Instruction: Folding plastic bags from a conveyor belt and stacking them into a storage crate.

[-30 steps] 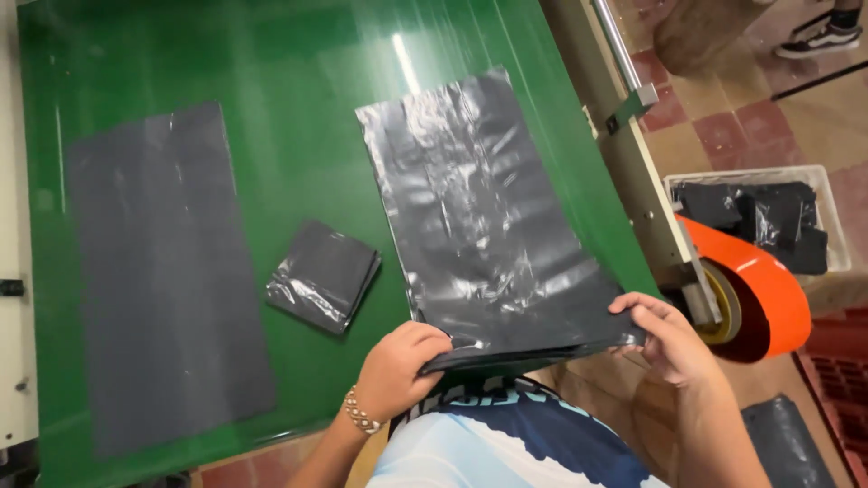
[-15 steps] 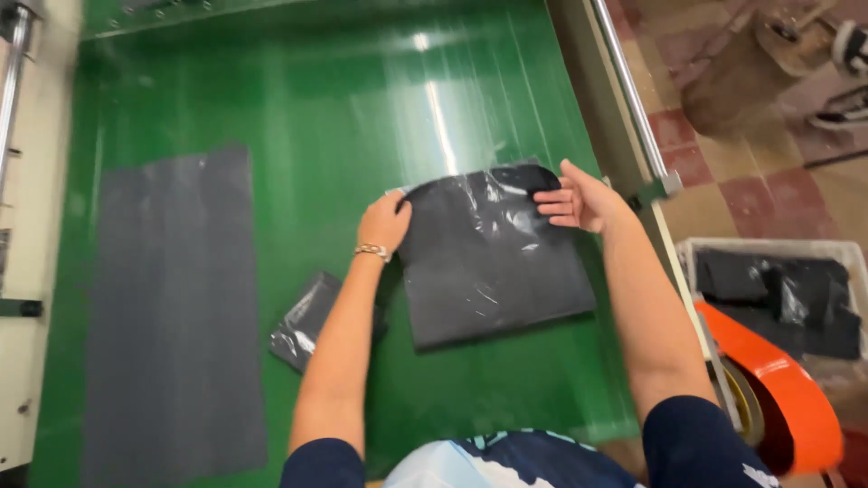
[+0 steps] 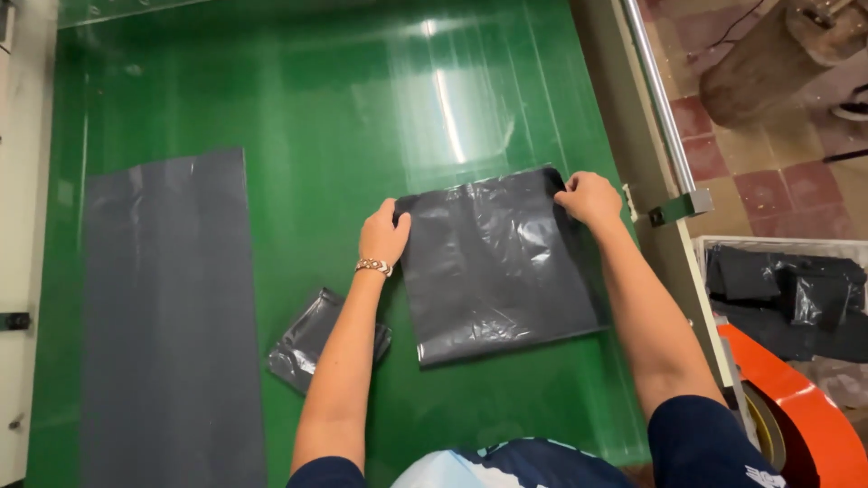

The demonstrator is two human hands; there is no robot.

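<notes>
A dark grey plastic bag (image 3: 497, 267), folded in half, lies flat on the green table (image 3: 316, 99). My left hand (image 3: 383, 235) grips the bag's far left corner; a bracelet sits on that wrist. My right hand (image 3: 589, 197) pinches the far right corner. Under my left forearm lies a small folded bag (image 3: 312, 339). A long flat grey bag (image 3: 167, 316) stretches along the table's left side.
A metal rail (image 3: 655, 99) and bracket (image 3: 680, 208) run along the table's right edge. Beyond it stands a white crate (image 3: 782, 289) of folded dark bags, an orange machine part (image 3: 805, 425) and a tiled floor.
The long bag was folded over away from me, its near end brought up to the far end. Both hands went from the near edge to the far corners and now press there.
</notes>
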